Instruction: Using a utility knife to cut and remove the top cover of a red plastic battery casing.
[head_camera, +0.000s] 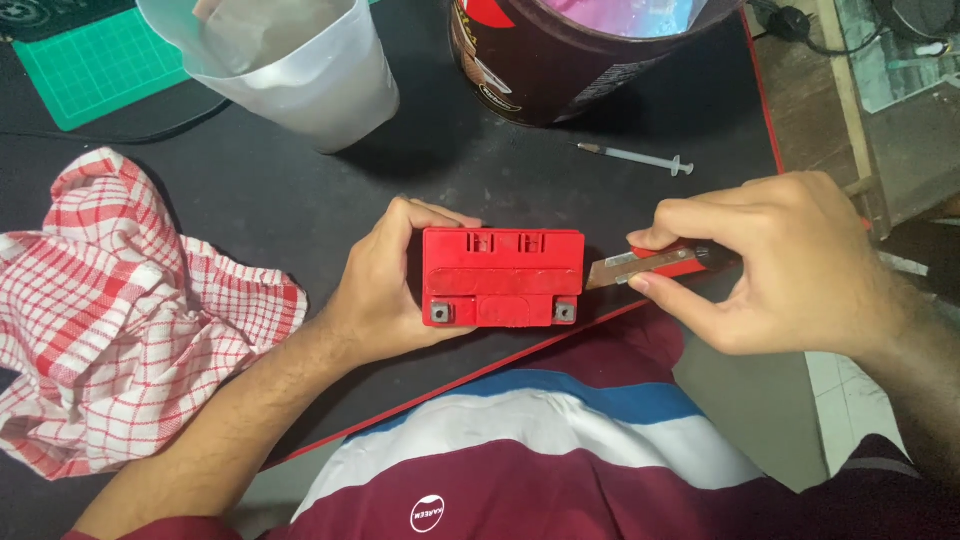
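Both hands clamped: left hand (385, 285) around red battery (502, 277), right hand (775, 265) on utility knife (645, 264) at its side.

I'm sitting at what is looking like a home hobby workshop: a black mat with red edging is covering my bench (300, 210), a green cutting mat (95, 65) is lying in the far corner, a checked rag (120, 310) is bunching beside it, and a small syringe (640, 158) and a big dark tub (570, 70) are resting nearby.
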